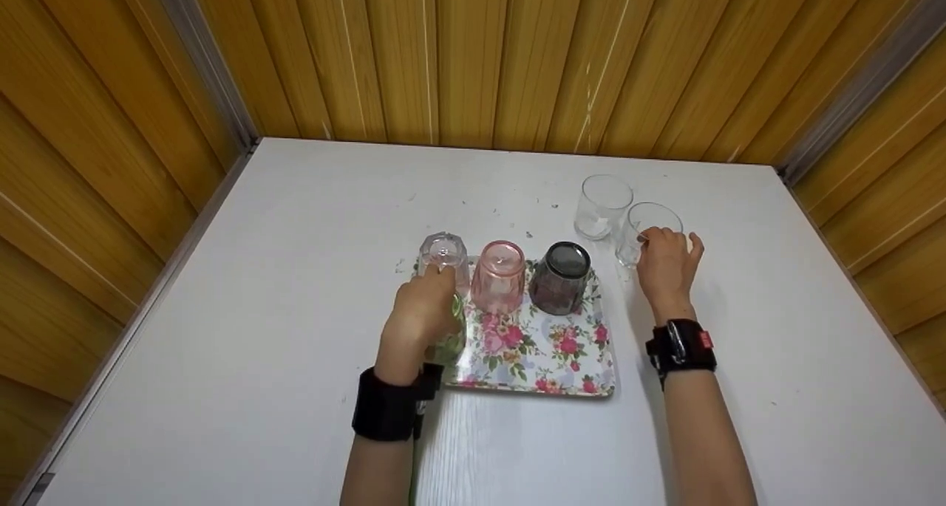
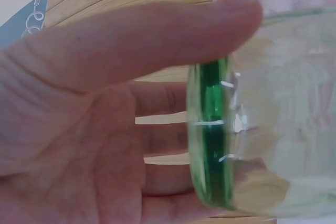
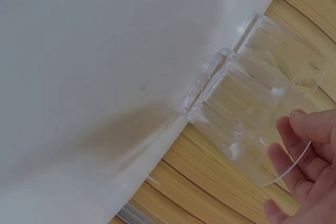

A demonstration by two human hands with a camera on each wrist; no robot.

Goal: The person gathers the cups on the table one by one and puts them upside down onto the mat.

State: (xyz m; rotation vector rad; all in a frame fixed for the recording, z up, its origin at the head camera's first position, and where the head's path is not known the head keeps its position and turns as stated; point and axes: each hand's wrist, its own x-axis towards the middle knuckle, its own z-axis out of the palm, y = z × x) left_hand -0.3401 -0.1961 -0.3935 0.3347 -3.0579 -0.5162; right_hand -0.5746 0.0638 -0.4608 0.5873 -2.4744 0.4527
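The left hand (image 2: 100, 135), filling the left side of my left-wrist view, grips a green glass (image 2: 212, 129); right of centre in my head view, the right hand (image 1: 667, 267) pinches a clear glass (image 1: 629, 250) by its rim.

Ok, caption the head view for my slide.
Left hand grips green glass at floral tray; right hand holds clear glass.

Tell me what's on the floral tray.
An upturned clear glass, pink glass and dark glass. The left hand, gripping a green glass, hides the left front part of the tray.
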